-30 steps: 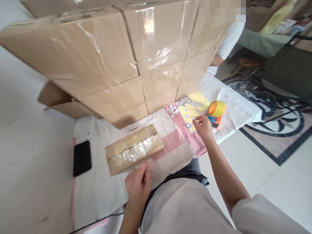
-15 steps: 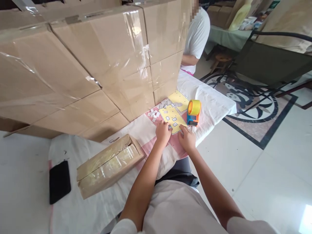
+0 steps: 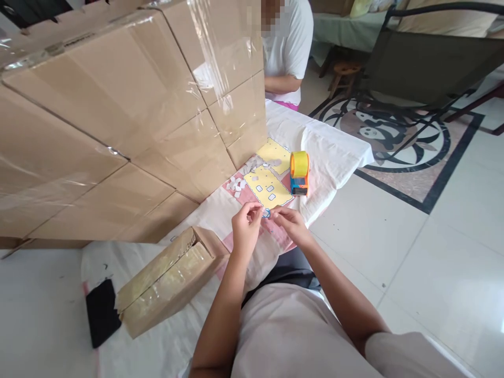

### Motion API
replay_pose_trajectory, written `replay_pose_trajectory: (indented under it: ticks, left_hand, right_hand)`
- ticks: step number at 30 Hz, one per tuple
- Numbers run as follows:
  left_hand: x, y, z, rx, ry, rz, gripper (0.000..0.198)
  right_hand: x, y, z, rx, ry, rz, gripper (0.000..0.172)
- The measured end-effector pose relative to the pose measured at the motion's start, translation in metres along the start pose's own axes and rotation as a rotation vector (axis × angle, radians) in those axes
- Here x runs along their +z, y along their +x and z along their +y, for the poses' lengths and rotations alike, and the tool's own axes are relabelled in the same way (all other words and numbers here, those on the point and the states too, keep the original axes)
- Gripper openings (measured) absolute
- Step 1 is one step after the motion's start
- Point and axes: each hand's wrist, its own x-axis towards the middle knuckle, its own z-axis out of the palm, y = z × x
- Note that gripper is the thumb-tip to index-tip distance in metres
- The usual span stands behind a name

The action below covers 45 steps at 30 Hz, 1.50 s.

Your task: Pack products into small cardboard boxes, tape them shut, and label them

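Note:
Between my two hands, just above the near edge of the yellow sheet, is a small pale piece with a blue edge (image 3: 266, 213); its kind is too small to make out. My left hand (image 3: 247, 221) pinches its left side. The fingertips of my right hand (image 3: 291, 221) are closed at its right side. The yellow sheet (image 3: 277, 190) lies flat and bears several white, dark-outlined shapes. Behind it lies another yellow sheet (image 3: 272, 149), with grey scraps on it. Small white paper bits (image 3: 235, 185) are scattered to the left.
A tape dispenser (image 3: 300, 173) with yellow tape stands right of the sheets. Stacked cardboard boxes (image 3: 157, 115) wall off the left and back. A taped carton (image 3: 169, 286) and a black flat item (image 3: 103, 313) lie on the cloth. Another person (image 3: 289, 52) sits beyond the boxes.
My hands have lifted off the yellow sheet and come towards me. They now meet around the small blue-edged piece. The view has shifted slightly.

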Motion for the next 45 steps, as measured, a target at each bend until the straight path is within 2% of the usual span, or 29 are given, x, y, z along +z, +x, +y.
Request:
replay_pose_trajectory:
  ticks: [3, 7, 13, 20, 25, 28, 32, 36, 40, 43, 45]
  left_hand:
    - [-0.004, -0.004, 0.012, 0.051, 0.033, 0.015, 0.013]
    - [-0.012, -0.008, 0.024, 0.149, 0.103, 0.001, 0.009]
    - [-0.028, -0.017, 0.031, 0.34, 0.185, -0.174, 0.012]
    - [-0.029, -0.021, 0.025, 0.565, 0.349, -0.022, 0.009]
    - [-0.029, -0.023, 0.028, 0.624, 0.402, -0.072, 0.009]
    - [-0.03, -0.025, 0.03, 0.6, 0.381, -0.101, 0.009]
    - [-0.03, -0.028, 0.031, 0.481, 0.371, -0.169, 0.01]
    - [-0.024, -0.029, 0.029, 0.275, 0.272, -0.061, 0.007]
    - [-0.026, -0.028, 0.022, 0.136, 0.205, 0.103, 0.01]
    - [-0.035, -0.026, 0.018, 0.034, 0.134, 0.209, 0.014]
    - [-0.041, -0.026, 0.017, -0.013, 0.087, 0.232, 0.016]
  right_hand:
    - [0.013, -0.004, -0.011, 0.002, 0.038, -0.025, 0.033]
    - [0.018, -0.009, -0.02, -0.032, -0.023, -0.022, 0.035]
    - [0.021, -0.018, -0.031, -0.116, -0.129, 0.024, 0.029]
    - [0.023, -0.023, -0.044, -0.158, -0.263, 0.078, 0.022]
    - [0.02, -0.027, -0.042, -0.129, -0.226, 0.067, 0.023]
    - [0.018, -0.032, -0.042, -0.172, -0.291, 0.053, 0.02]
    - [0.018, -0.035, -0.041, -0.248, -0.348, 0.051, 0.016]
    - [0.019, -0.036, -0.038, -0.21, -0.345, 0.082, 0.017]
    - [0.014, -0.034, -0.032, -0.146, -0.37, 0.121, 0.017]
    - [0.006, -0.016, -0.025, -0.079, -0.563, 0.121, 0.021]
    - [0.0, 0.008, -0.02, -0.023, -0.769, 0.074, 0.022]
